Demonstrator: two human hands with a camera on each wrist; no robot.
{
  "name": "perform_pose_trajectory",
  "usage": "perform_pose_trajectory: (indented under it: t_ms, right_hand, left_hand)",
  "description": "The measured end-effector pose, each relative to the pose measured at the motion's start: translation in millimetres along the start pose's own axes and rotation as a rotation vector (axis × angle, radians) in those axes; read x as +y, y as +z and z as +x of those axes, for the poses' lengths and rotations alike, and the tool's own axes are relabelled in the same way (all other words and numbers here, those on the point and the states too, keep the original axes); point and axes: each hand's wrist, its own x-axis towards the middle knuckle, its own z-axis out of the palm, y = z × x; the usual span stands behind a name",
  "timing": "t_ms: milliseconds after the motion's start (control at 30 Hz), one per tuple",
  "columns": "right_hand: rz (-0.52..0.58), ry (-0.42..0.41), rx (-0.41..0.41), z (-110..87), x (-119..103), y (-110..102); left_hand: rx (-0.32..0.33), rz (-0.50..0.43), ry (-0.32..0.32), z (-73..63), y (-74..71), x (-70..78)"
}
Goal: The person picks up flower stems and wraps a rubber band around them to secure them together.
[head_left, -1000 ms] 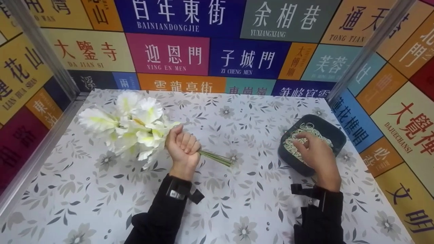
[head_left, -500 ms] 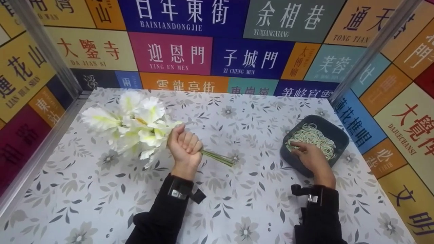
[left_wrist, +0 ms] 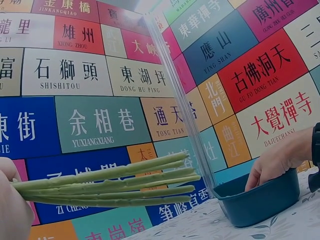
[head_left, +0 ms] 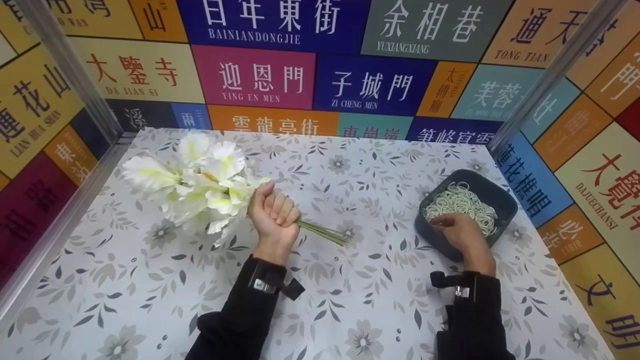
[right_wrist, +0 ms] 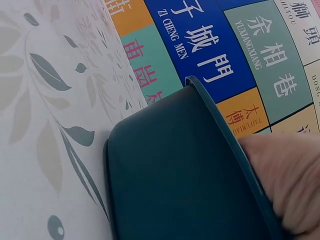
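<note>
My left hand [head_left: 274, 217] grips a bunch of white artificial flowers [head_left: 195, 182] by the stems, blooms pointing left in the head view. Past the fist, the bare green stems [left_wrist: 110, 185] stick out to the right. At the right of the table stands a dark teal plastic container [head_left: 506, 202] holding a heap of pale green rubber bands [head_left: 462, 197]. My right hand [head_left: 465, 240] reaches over its near rim, fingertips down at the bands. The container's wall [right_wrist: 175, 175] hides those fingertips in the right wrist view, and I cannot tell whether they pinch a band.
A white tablecloth [head_left: 345, 290] with grey flowers and leaves covers the table. Colourful panels with Chinese lettering [head_left: 250, 77] stand behind it and along both sides. Clear corner posts [head_left: 540, 75] rise at the back corners.
My right hand has shifted slightly left and down in the container, its spread fingers drawing together at the bands. The left hand keeps its grip on the flowers. The head view has shifted slightly.
</note>
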Motion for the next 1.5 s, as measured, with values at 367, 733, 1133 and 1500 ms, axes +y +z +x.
perform_pose_trajectory:
  t_ms: [367,733,1133,1500]
  right_hand:
    - [-0.053,-0.020,0.014,0.0,-2,-1]
    - [-0.067,-0.082,0.222,-20.5,-8,-21]
    - [-0.094,-0.153,0.390,-36.1,-32,-31]
    - [-0.095,-0.085,0.244,-15.6,-6,-16]
  left_hand:
    - [0.007,0.016,-0.003,-1.1,0.5,-0.6]
    - [0.016,0.019,-0.004,-1.0,-1.1,-2.6]
    - [-0.001,0.014,0.002,0.4,-1.0,-2.6]
    - [-0.001,0.007,-0.009,-0.6,-1.7,-2.8]
